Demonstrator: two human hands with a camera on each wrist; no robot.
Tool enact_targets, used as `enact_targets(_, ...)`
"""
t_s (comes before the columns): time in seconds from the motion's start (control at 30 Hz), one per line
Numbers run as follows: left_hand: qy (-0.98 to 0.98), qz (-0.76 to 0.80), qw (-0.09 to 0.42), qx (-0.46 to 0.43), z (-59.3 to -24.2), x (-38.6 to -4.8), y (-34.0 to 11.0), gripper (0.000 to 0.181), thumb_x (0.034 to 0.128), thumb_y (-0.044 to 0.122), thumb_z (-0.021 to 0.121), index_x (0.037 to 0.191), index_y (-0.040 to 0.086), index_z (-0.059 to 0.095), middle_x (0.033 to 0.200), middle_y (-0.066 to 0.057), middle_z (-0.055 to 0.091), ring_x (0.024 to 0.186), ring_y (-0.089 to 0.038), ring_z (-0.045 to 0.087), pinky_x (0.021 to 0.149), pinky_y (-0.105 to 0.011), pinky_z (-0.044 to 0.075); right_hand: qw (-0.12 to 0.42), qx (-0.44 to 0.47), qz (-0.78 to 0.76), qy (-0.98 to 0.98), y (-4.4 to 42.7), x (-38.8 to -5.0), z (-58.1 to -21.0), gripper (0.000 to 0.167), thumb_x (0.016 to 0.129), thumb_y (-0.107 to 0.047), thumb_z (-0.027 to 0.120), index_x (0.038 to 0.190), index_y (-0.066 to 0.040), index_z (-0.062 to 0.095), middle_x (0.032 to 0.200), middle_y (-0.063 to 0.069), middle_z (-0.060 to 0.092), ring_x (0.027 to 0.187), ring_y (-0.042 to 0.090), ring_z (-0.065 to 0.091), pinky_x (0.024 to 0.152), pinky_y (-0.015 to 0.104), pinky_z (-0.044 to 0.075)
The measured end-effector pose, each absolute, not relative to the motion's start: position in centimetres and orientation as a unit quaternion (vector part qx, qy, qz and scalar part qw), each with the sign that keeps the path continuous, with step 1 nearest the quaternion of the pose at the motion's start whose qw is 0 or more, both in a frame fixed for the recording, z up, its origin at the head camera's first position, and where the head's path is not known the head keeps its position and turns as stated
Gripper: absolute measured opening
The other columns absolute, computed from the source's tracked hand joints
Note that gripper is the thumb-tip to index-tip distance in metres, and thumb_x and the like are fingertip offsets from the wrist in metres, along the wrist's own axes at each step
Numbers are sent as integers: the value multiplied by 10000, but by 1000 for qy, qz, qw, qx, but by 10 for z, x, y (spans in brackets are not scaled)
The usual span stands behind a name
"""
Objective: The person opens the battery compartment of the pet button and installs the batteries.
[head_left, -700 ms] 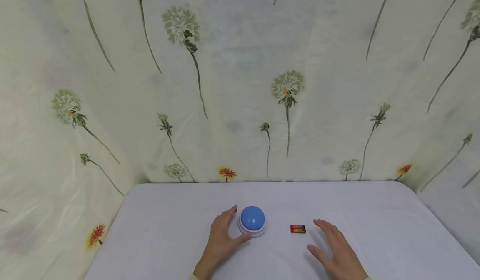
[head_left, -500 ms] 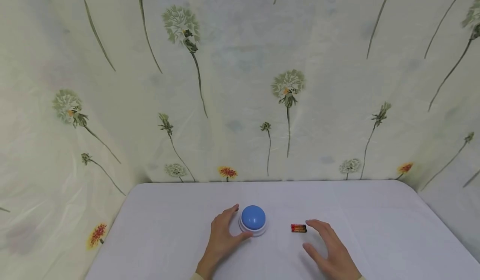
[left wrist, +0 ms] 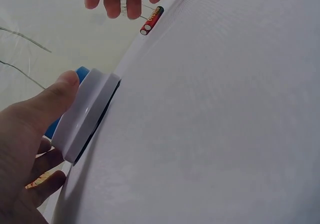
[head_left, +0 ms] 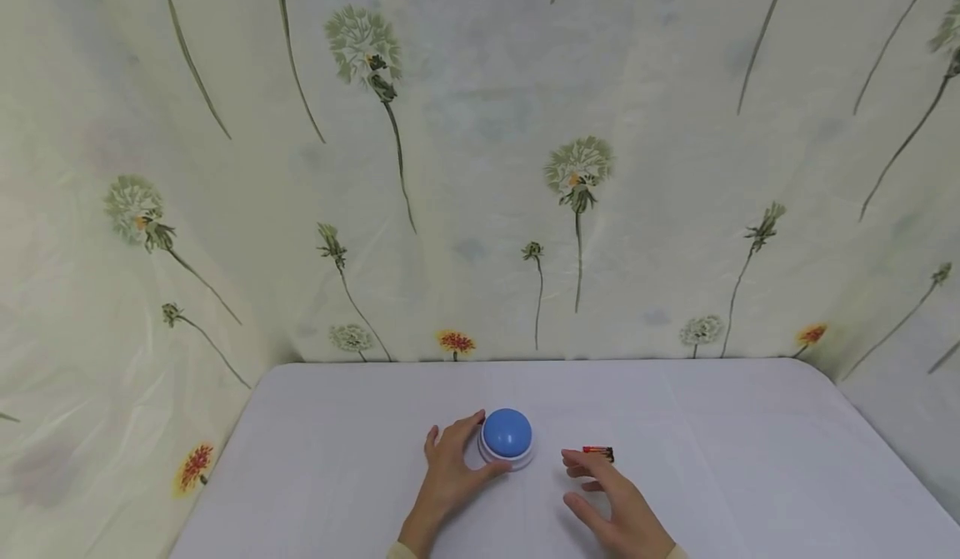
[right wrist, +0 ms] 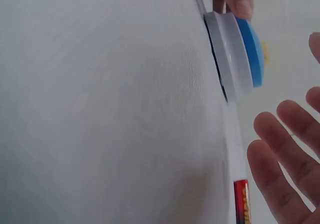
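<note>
A round push button (head_left: 507,434) with a blue dome and a white base stands on the white table. My left hand (head_left: 448,474) holds it at the left side, thumb on the near rim and index finger at the far rim. In the left wrist view the thumb lies against the white base (left wrist: 82,116). My right hand (head_left: 611,501) is held above the table to the right of the button, fingers loosely bent and apart, with nothing in them. Just beyond its fingers lie red-and-black batteries (head_left: 598,451), partly hidden by the hand.
The white-covered table (head_left: 360,409) has rounded far corners. Behind it and at the sides hangs a pale curtain (head_left: 480,167) printed with dandelions.
My right hand has moved left, past the near side of the batteries and towards the button, now partly covering the batteries. My left hand has closed in slightly on the button.
</note>
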State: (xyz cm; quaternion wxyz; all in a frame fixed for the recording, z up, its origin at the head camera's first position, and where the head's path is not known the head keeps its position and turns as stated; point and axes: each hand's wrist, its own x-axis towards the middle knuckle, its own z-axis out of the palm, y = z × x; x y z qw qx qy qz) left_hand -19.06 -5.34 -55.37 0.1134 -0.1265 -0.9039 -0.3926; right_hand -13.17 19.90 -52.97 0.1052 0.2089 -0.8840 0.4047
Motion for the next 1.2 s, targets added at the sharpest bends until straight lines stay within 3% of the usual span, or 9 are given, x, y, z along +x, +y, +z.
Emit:
enact_targets(0.3, -912, -380, 98, -117, -551, -189, -53, 815, 672, 597, 746, 1350, 209, 510, 1330, 26, 580, 1241, -202, 519, 1100, -629, 148, 101, 221, 417, -876, 190, -139, -535, 507, 838, -139, 711, 1303, -79, 520, 1245, 45, 604, 1047, 166, 613, 764, 256, 566)
enact_targets(0.77, -911, -373, 126, -124, -556, -189, -53, 783, 680, 601, 733, 1320, 196, 537, 1292, 11, 606, 1195, -219, 543, 1071, -634, 185, -18, 157, 467, -870, 173, -150, -540, 623, 867, -295, 682, 1414, -225, 391, 1403, -29, 410, 1180, 209, 531, 818, 214, 525)
enact_targets(1.03, -912, -367, 133, -126, -557, -188, -53, 782, 681, 611, 727, 1317, 196, 541, 1287, 14, 610, 1188, -211, 548, 1063, -628, 192, 3, 189, 447, -874, 169, -153, -545, 653, 864, -305, 684, 1428, -177, 381, 1424, 65, 405, 1128, 241, 561, 742, 196, 497)
enact_targets(1.2, -911, -364, 144, -129, -557, -190, -54, 784, 683, 622, 718, 1313, 189, 545, 1279, 13, 615, 1178, -211, 553, 1054, -628, 203, 9, 180, 434, -882, 166, -159, -547, 666, 861, -308, 687, 1437, -215, 366, 1414, 32, 415, 1090, 197, 574, 696, 178, 483)
